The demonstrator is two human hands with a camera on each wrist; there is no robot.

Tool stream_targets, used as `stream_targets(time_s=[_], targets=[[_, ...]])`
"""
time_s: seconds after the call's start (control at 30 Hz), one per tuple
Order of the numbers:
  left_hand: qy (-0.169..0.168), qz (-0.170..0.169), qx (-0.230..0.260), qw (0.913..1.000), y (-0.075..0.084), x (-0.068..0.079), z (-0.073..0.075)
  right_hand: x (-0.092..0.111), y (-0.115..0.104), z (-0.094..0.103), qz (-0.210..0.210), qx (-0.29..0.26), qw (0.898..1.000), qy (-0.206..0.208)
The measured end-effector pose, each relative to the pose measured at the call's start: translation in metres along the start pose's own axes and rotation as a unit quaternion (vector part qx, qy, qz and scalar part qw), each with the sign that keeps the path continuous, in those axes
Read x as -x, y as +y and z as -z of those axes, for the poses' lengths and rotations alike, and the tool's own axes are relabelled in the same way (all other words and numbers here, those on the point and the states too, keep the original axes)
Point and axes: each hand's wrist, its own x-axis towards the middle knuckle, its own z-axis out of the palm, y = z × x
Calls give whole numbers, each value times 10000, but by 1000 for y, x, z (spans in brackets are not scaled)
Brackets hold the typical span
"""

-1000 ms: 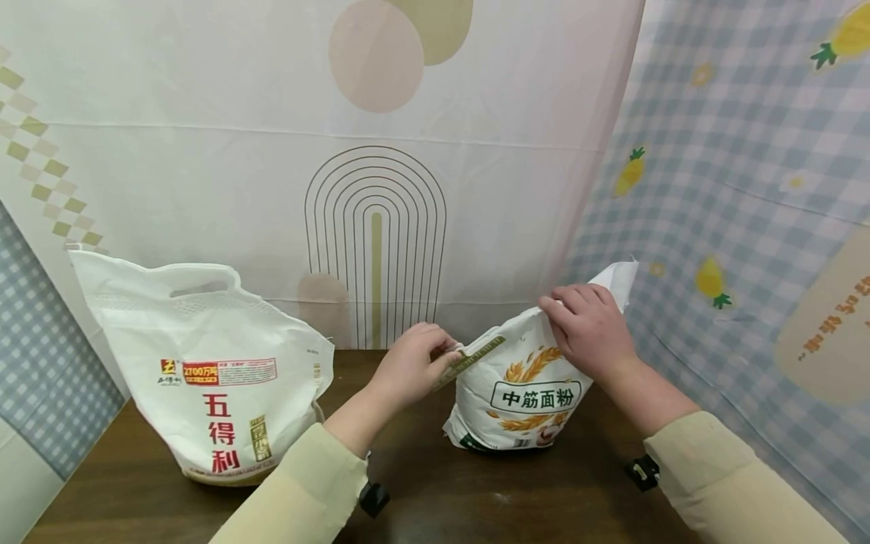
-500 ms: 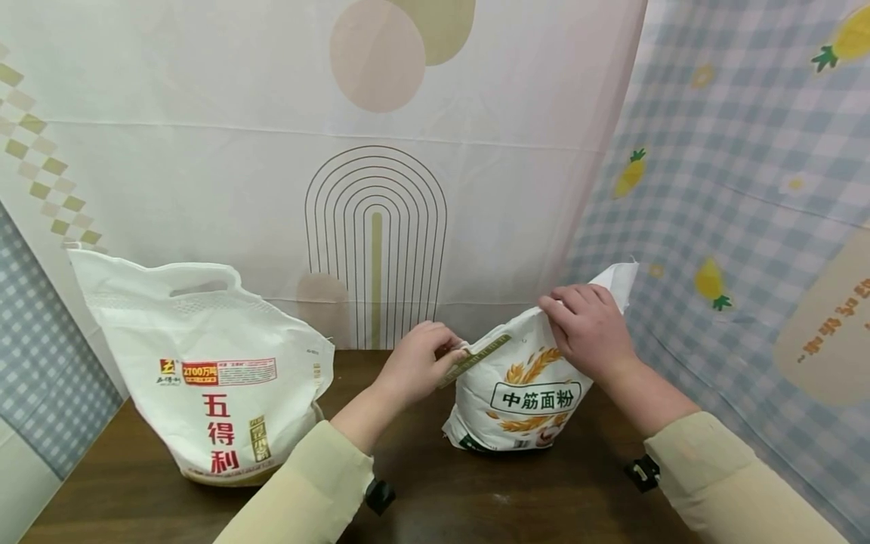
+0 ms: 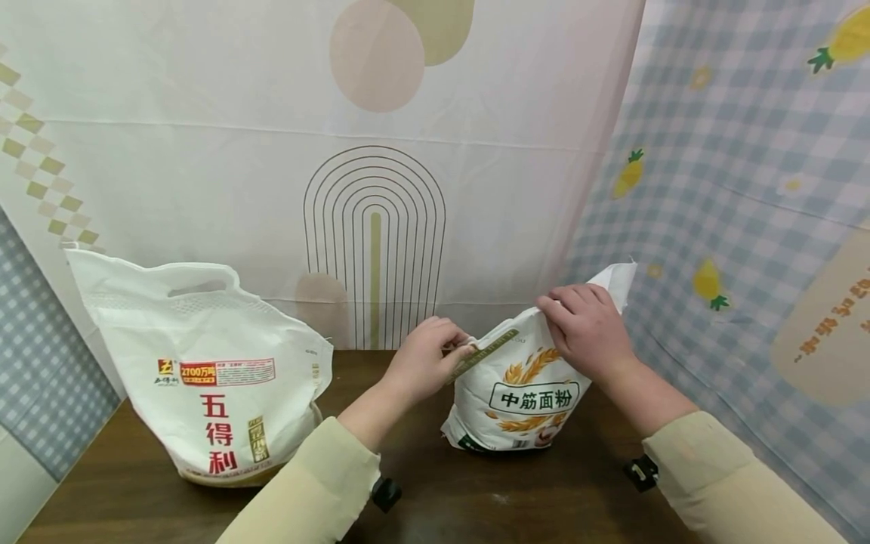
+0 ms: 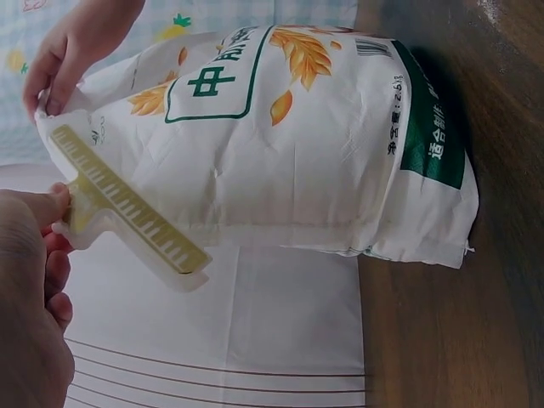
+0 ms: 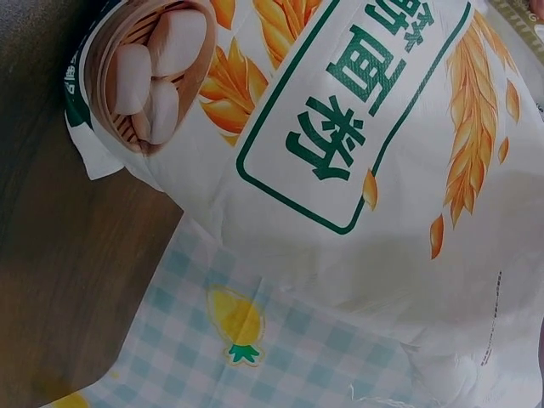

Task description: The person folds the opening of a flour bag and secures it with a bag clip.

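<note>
A white flour bag (image 3: pixel 476 404) with green lettering and orange wheat ears leans on the table, its top slanting up to the right. My right hand (image 3: pixel 587 329) grips the bag's folded top near its upper right corner. At the left part of the top edge, my left hand (image 3: pixel 428 359) pinches the handle of a long olive and white bag clip (image 4: pixel 127 200). The clip lies along the bag's top edge, with toothed marks on its olive face. In the right wrist view the bag's printed front (image 5: pixel 391 229) fills much of the frame; the right hand is barely in sight there.
A larger white flour bag (image 3: pixel 224 340) with red lettering and a cut-out handle stands on the brown wooden table (image 3: pixel 435 491) at the left. Behind hangs a pale patterned cloth (image 3: pixel 516 189). A blue checked cloth (image 3: pixel 748 189) with pineapples hangs at the right.
My left hand has moved a little to the right and slightly up, carrying the bag clip along the top edge toward the right hand. My right hand keeps its grip, nearly still.
</note>
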Motion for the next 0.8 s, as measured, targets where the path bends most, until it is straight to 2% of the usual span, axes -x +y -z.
stream_targets(time_s=[0.8], targets=[[177,-108,-44,9998,6,-6,-2,-2,-2,3,-25,-247,9996,-127]])
